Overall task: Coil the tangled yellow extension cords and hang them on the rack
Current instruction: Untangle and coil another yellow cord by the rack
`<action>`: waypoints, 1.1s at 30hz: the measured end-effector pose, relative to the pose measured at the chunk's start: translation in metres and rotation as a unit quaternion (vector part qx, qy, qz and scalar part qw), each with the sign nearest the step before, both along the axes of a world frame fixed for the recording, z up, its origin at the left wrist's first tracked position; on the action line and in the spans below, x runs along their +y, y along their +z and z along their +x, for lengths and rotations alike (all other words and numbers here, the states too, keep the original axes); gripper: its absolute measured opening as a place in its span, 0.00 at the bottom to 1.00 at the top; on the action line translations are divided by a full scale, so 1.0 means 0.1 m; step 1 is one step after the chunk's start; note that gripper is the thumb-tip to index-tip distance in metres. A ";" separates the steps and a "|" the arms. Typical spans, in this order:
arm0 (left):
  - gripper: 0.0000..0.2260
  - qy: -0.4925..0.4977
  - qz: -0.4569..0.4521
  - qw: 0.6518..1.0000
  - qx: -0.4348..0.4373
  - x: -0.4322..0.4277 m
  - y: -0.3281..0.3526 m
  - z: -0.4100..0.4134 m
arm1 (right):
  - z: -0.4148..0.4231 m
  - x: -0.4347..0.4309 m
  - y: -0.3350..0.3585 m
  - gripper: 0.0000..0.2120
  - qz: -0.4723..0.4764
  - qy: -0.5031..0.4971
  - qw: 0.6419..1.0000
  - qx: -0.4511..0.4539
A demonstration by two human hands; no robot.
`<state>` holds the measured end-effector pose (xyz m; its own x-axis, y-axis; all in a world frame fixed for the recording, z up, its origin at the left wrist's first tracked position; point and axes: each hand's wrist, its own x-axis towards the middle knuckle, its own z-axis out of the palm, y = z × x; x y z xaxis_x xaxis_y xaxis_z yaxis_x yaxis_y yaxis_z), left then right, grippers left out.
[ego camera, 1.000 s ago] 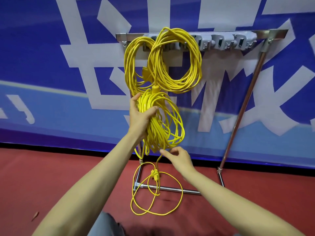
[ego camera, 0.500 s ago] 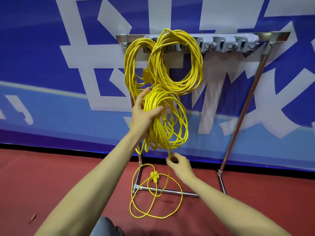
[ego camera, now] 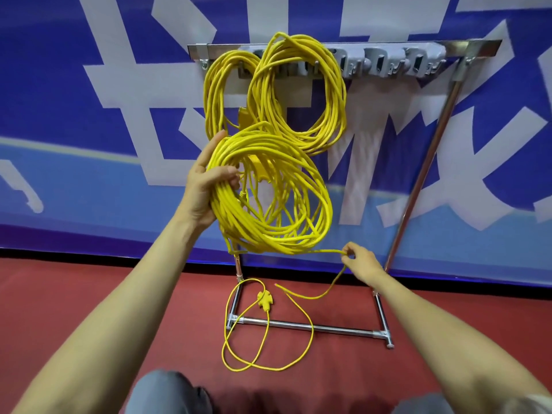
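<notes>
Left hand (ego camera: pixel 203 189) grips a thick coiled yellow extension cord (ego camera: pixel 254 225); right hand (ego camera: pixel 361 264) pinches its loose yellow strand (ego camera: pixel 328 251), trailing onto red floor (ego camera: pixel 149 309) below. Two yellow hung coils (ego camera: pixel 334 115) above them drape the chrome tubular rack (ego camera: pixel 313 327), apparently hooked.

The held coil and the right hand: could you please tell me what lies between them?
In the head view, a single yellow strand runs from the coil to the right hand's pinch.
</notes>
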<state>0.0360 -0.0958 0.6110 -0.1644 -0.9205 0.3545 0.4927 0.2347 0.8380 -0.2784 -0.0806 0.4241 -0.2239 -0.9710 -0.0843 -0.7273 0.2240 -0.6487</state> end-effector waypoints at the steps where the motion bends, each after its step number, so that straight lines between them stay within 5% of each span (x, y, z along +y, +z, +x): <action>1: 0.32 -0.013 -0.001 1.000 -0.002 0.01 0.00 0.02 | -0.02 -0.01 0.00 0.04 0.004 0.000 1.000 -0.002; 6: 0.30 -0.006 -0.023 0.997 -0.078 0.04 -0.02 0.03 | -0.08 -0.08 0.23 0.10 0.006 -0.062 0.989 -0.137; 10: 0.31 0.071 -0.010 0.992 -0.100 0.03 -0.14 -0.04 | -0.17 0.02 0.58 0.20 0.046 -0.122 0.939 -0.319; 14: 0.31 0.122 -0.014 0.984 -0.128 0.07 -0.24 -0.11 | -0.13 0.12 0.84 0.25 0.129 -0.118 0.914 -0.367; 21: 0.33 0.144 -0.071 0.961 -0.226 0.20 -0.37 -0.25 | 0.11 0.14 1.25 0.05 0.135 -0.022 0.822 -0.552; 27: 0.32 0.174 -0.047 0.960 -0.212 0.27 -0.51 -0.30 | 0.42 0.22 1.43 0.14 0.115 0.083 0.810 -0.569; 31: 0.30 0.183 -0.035 0.969 -0.165 0.30 -0.53 -0.30 | 0.57 0.22 1.43 0.16 0.128 0.100 0.848 -0.504; 33: 0.30 0.182 -0.037 0.968 -0.168 0.29 -0.55 -0.31 | 0.61 0.22 1.41 0.21 0.141 0.107 0.817 -0.549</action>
